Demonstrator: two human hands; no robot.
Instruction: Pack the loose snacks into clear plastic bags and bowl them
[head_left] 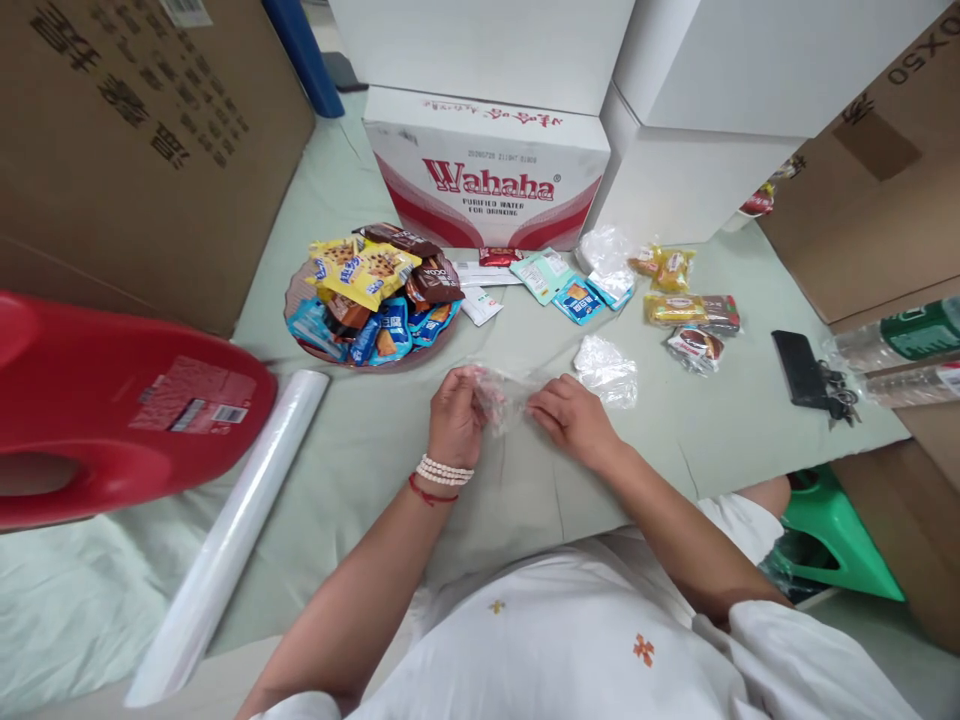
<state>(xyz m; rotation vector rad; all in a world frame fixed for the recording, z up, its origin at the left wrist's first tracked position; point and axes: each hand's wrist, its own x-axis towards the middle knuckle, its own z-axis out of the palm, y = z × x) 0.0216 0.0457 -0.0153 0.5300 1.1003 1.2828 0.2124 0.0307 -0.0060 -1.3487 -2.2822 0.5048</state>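
Green cloth (375, 435) under clear wrapper (504, 396); cartons (487, 165) behind.

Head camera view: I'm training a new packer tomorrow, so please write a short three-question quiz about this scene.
1. True or false: the left hand and the right hand both grip the clear plastic bag.
2. Which brand is printed on the red-and-white carton? A Wahaha, B Evian, C Nestle.
3. Fill in: the bead bracelet sits on the ___ wrist.
Key: 1 true; 2 A; 3 left.
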